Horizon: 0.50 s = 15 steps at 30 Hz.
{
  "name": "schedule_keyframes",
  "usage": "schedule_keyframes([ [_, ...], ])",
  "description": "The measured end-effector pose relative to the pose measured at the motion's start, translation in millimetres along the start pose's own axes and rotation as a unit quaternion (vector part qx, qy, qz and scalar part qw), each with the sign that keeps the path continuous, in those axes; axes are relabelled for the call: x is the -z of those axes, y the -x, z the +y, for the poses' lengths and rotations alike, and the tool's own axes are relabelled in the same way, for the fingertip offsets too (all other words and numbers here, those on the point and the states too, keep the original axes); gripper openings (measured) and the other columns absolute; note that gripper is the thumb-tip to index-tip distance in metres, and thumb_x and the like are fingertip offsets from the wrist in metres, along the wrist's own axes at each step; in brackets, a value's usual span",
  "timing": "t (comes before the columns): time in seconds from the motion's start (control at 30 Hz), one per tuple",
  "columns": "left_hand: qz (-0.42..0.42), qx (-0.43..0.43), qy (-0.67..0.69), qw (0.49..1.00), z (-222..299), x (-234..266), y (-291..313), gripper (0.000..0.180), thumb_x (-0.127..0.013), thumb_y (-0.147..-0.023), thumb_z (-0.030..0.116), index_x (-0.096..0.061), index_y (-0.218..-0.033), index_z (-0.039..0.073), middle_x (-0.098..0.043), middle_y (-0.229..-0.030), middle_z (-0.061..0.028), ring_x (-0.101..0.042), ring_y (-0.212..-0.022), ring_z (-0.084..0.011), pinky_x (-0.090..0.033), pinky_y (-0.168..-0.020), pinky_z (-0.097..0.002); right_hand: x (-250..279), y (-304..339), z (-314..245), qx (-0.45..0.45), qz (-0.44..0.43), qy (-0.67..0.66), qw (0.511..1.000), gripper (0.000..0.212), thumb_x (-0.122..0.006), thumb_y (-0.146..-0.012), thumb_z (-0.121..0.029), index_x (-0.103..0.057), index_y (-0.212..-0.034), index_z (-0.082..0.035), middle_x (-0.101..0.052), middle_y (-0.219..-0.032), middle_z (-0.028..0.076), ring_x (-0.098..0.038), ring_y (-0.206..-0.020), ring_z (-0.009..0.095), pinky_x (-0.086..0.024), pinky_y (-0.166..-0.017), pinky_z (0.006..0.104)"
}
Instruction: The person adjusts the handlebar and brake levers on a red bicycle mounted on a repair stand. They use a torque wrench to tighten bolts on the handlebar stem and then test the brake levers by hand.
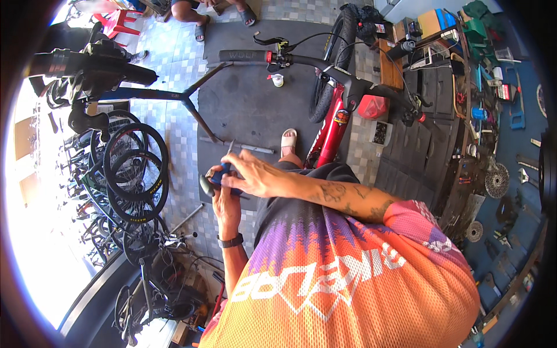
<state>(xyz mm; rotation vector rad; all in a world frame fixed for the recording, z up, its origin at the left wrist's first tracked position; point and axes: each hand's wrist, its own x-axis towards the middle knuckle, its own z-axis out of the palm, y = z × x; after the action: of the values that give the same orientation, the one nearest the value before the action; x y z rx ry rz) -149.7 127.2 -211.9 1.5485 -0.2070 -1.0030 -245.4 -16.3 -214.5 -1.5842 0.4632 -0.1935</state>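
Note:
In front of my lap my two hands meet around a small blue piece [219, 174] with a rounded grey-green end [206, 185]. My left hand [224, 204] is closed under it, fingers partly hidden. From above, my right hand [255, 175] presses its closed fingers against the same spot. A thin, pointed metal tip [231, 147] sticks up beside my right fingers; where it joins is hidden. Beyond my hands stands a red bike frame [329, 136] with a black handlebar [307, 60], its black grip [241, 56] pointing left and a brake lever [267, 41] next to it.
A repair stand arm [145, 94] reaches in from the left. Several wheels [136, 168] and bikes line the left side. A dark mat [232, 116] carries a small white tub [277, 80]. Tools hang on the blue right wall [519, 191]. Another person's legs [188, 13] show at the top.

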Motion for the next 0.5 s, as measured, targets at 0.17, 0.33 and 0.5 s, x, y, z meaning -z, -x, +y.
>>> schedule_keyframes([
  [0.17,-0.041,-0.096,-0.089,0.991,-2,23,8,0.058,-0.05,-0.114,0.027,-0.026,-0.166,0.015,-0.048,-0.154,-0.0114,-0.055,-0.132,-0.0203,-0.056,-0.096,-0.0324,-34,-39,33,-0.092,-0.138,-0.189,0.968,0.074,-0.086,-0.084,-0.055,-0.059,-0.133,-0.007,-0.069,-0.114,0.014,-0.068,-0.107,0.024,-0.057,-0.089,0.0381],
  [0.33,-0.14,0.021,-0.143,0.979,41,47,18,0.058,-0.044,-0.113,0.013,-0.024,-0.168,0.017,-0.049,-0.153,-0.0097,-0.059,-0.128,-0.0204,-0.063,-0.092,-0.0423,-41,-36,42,0.009,-0.074,-0.18,0.981,0.056,-0.087,-0.083,-0.047,-0.065,-0.117,-0.007,-0.068,-0.095,0.007,-0.065,-0.088,0.019,-0.053,-0.079,0.0354],
  [0.5,-0.061,-0.106,-0.277,0.953,88,32,-5,0.064,-0.054,-0.111,0.027,-0.027,-0.162,0.001,-0.072,-0.093,-0.0124,-0.062,-0.063,-0.011,-0.048,-0.047,-0.0221,33,26,43,-0.018,0.014,-0.222,0.975,0.036,-0.072,-0.094,-0.018,-0.062,-0.128,-0.01,-0.072,-0.095,0.009,-0.071,-0.085,0.02,-0.055,-0.078,0.0374],
])
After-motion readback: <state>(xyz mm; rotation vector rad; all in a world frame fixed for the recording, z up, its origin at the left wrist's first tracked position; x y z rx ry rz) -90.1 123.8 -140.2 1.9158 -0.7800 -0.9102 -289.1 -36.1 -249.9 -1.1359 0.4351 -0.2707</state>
